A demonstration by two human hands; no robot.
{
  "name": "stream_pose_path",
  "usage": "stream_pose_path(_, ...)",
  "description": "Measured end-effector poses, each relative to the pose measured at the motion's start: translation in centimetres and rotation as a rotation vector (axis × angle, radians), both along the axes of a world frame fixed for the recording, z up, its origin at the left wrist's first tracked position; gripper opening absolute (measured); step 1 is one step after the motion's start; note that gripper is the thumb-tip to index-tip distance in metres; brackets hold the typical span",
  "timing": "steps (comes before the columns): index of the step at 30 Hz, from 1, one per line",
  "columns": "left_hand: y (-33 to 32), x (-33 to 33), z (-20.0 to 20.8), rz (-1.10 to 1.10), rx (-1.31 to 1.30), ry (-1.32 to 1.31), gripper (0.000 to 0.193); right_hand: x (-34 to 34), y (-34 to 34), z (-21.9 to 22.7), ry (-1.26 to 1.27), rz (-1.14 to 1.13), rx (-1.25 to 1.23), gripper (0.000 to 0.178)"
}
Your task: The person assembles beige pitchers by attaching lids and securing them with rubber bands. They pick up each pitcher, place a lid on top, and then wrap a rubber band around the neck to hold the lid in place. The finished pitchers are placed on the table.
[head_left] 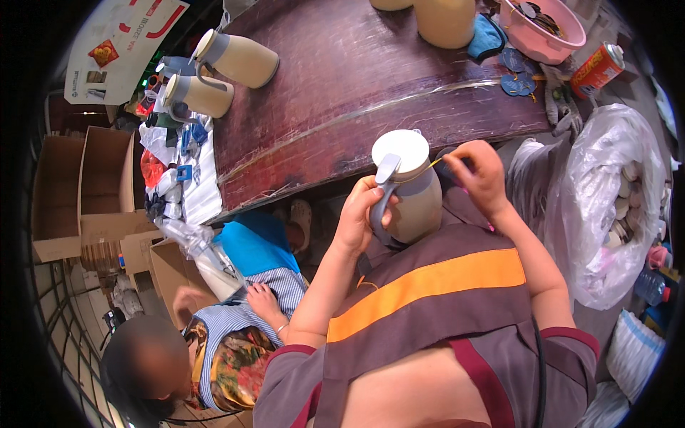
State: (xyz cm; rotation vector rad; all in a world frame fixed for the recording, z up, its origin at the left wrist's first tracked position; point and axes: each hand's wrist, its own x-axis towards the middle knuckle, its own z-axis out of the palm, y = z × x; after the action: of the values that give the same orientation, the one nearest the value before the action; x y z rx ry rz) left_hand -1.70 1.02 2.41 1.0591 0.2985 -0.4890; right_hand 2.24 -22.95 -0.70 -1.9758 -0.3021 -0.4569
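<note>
My left hand [362, 210] grips the grey handle of a beige thermos jug [417, 207], held just off the near table edge in front of my apron. The jug has a white lid [407, 152] with a grey lever on it. A thin yellow cord [431, 166] runs at the jug's neck. Its end is pinched in the fingers of my right hand [478, 175], to the right of the lid. Beside those fingers shows a small dark shape, partly hidden, that I cannot make out.
Two similar jugs [239, 58] stand at the table's far left. Dark blue round tags [519, 84] lie near a pink basin [546, 43] and a red can [598, 70]. A plastic bag of lids [603, 207] is on my right. A co-worker [235, 321] sits at my left.
</note>
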Motion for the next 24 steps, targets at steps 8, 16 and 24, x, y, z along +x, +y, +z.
stream_pose_path(8, -0.5, -1.4, 0.3, 0.037, 0.614, -0.200, 0.035, -3.3, 0.7, -3.6, 0.548, 0.177, 0.240, 0.015)
stream_pose_path(16, 5.1, -0.5, 4.5, 0.333, 0.978, -0.588, 0.023, 0.0, -0.1, -1.5, 0.504, 0.250, 0.267, 0.017)
stream_pose_path(24, 14.4, 4.7, 7.5, 0.925, 0.664, -0.761, 0.030, 10.1, -2.0, -0.4, 0.289, 0.112, 0.174, 0.023)
